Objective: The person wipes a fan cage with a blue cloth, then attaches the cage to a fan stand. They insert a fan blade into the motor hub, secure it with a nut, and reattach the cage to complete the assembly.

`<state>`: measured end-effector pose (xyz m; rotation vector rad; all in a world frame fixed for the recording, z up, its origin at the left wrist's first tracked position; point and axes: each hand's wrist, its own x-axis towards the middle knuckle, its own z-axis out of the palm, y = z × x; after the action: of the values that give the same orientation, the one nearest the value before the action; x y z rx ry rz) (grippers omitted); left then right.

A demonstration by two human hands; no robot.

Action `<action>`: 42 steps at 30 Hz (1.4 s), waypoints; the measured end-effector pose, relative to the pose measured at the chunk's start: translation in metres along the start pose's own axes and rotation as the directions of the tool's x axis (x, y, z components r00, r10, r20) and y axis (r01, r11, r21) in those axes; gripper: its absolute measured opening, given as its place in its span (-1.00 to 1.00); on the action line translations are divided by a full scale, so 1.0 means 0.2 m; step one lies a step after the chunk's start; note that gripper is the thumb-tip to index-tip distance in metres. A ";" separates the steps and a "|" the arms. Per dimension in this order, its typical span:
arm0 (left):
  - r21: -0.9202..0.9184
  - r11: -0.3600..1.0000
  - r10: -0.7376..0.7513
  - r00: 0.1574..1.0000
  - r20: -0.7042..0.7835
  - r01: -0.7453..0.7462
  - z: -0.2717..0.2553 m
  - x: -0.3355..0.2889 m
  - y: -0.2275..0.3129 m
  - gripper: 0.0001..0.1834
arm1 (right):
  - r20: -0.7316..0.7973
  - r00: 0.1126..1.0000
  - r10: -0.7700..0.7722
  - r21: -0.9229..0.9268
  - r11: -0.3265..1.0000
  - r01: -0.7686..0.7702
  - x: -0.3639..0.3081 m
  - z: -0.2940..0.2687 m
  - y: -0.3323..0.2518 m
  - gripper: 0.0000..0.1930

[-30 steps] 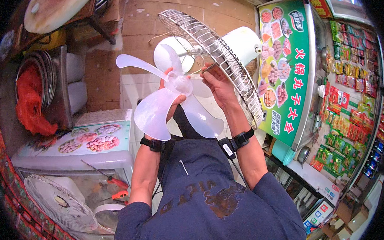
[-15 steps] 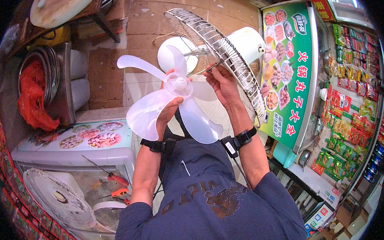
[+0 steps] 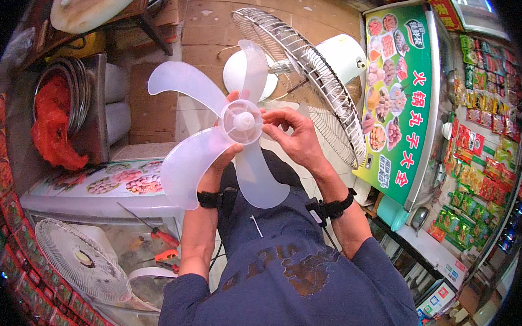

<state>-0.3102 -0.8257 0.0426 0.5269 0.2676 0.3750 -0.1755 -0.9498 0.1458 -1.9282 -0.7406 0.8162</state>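
Observation:
My left hand (image 3: pixel 228 152) grips the translucent white fan blade (image 3: pixel 187 159) at its round hub, mostly from behind; thumb and fingertips show at the hub's edge. My right hand (image 3: pixel 295 135) is curled, thumb and forefinger tips against the hub's right rim. Just beyond, the fan's wire rear guard (image 3: pixel 335 108) stands tilted, a thin metal shaft sticking out of its middle. Behind the guard is the white motor housing (image 3: pixel 341 55). The fan's round white base (image 3: pixel 233 73) lies behind the blade, partly hidden.
A front fan grille (image 3: pixel 79 260) lies on the glass-topped freezer at lower left, near a red-handled screwdriver (image 3: pixel 165 238) and an orange-handled tool (image 3: pixel 166 255). Metal trays with a red bag (image 3: pixel 54 117) stand at left. A green-panelled cabinet (image 3: pixel 394 105) and hanging packets (image 3: pixel 468 203) are at right.
My right hand has moved from the shaft in the guard to the hub's edge. The blade has turned and tilted, its hub facing me more squarely.

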 end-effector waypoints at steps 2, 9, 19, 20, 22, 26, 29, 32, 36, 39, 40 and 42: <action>0.002 1.000 0.012 1.000 0.016 -0.012 0.01 -0.01 0.02 0.51 | -0.023 0.991 -0.134 -0.046 0.990 0.133 -0.01 0.03 -0.07 -0.78; 0.083 0.996 0.021 1.000 0.017 -0.022 0.02 -0.03 0.07 0.50 | -0.058 0.959 -0.277 -0.176 0.949 0.263 0.00 0.10 -0.11 -0.79; 0.559 0.827 0.025 0.990 -0.142 0.060 -0.03 -0.06 0.12 0.25 | 0.093 0.970 0.226 0.313 0.918 -0.244 0.04 0.14 0.17 -0.72; 0.633 0.767 0.022 0.983 -0.184 0.102 -0.03 -0.07 0.13 0.26 | 0.067 0.993 0.101 0.182 0.977 -0.112 0.03 0.13 0.20 -0.72; 0.721 0.686 0.098 0.969 -0.225 0.098 -0.01 -0.10 0.16 0.28 | 0.047 0.990 -0.131 -0.103 0.985 0.135 0.01 0.14 0.23 -0.72; 0.834 0.539 0.217 0.938 -0.270 0.116 0.04 -0.13 0.20 0.27 | 0.215 0.919 0.329 0.182 0.911 -0.369 0.00 0.18 0.24 -0.78; 0.861 0.502 0.276 0.929 -0.246 0.080 0.05 -0.14 0.20 0.26 | 0.221 0.921 0.320 0.227 0.902 -0.368 0.01 0.20 0.22 -0.79; 0.869 0.490 0.308 0.921 -0.240 0.063 0.03 -0.16 0.19 0.24 | 0.234 0.912 0.336 0.267 0.880 -0.392 0.02 0.21 0.21 -0.80; 0.860 0.506 0.298 0.921 -0.252 0.071 -0.01 -0.20 0.19 0.22 | 0.275 0.902 0.333 0.206 0.896 -0.394 0.03 0.21 0.23 -0.73; 0.850 0.524 0.299 0.923 -0.242 0.053 -0.02 -0.22 0.20 0.22 | 0.317 0.888 0.333 0.196 0.893 -0.405 0.04 0.21 0.26 -0.65; 0.848 0.529 0.303 0.924 -0.233 0.040 -0.02 -0.22 0.20 0.22 | 0.330 0.883 0.333 0.213 0.885 -0.414 0.04 0.21 0.26 -0.65; 0.845 0.532 0.286 0.929 -0.236 0.051 -0.02 -0.23 0.21 0.22 | 0.341 0.871 0.352 0.252 0.859 -0.446 0.03 0.22 0.27 -0.65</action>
<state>-0.3657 -0.8090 0.0687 1.4738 0.7912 0.4655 -0.1960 -0.9466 0.0801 -1.7004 -0.3275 1.4090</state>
